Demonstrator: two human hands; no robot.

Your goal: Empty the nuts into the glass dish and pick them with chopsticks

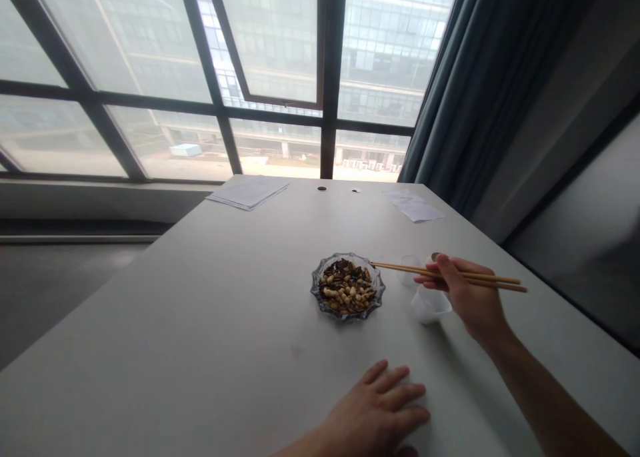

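My right hand (467, 294) grips a pair of wooden chopsticks (400, 267), their tips pointing left and hovering at the right rim of a glass dish (315, 285) filled with peanuts and dark seeds. A small white cup (430, 305) stands just below that hand, and a clear little cup (407, 265) sits behind the chopsticks. My left hand (380, 410) lies flat on the white table (200, 324) near the front edge, fingers stretched out and holding nothing.
A stack of papers (249, 192) lies at the table's far left and a single sheet (414, 206) at the far right. Two cable holes (321, 188) mark the far edge. Windows stand behind, a dark curtain (480, 90) to the right.
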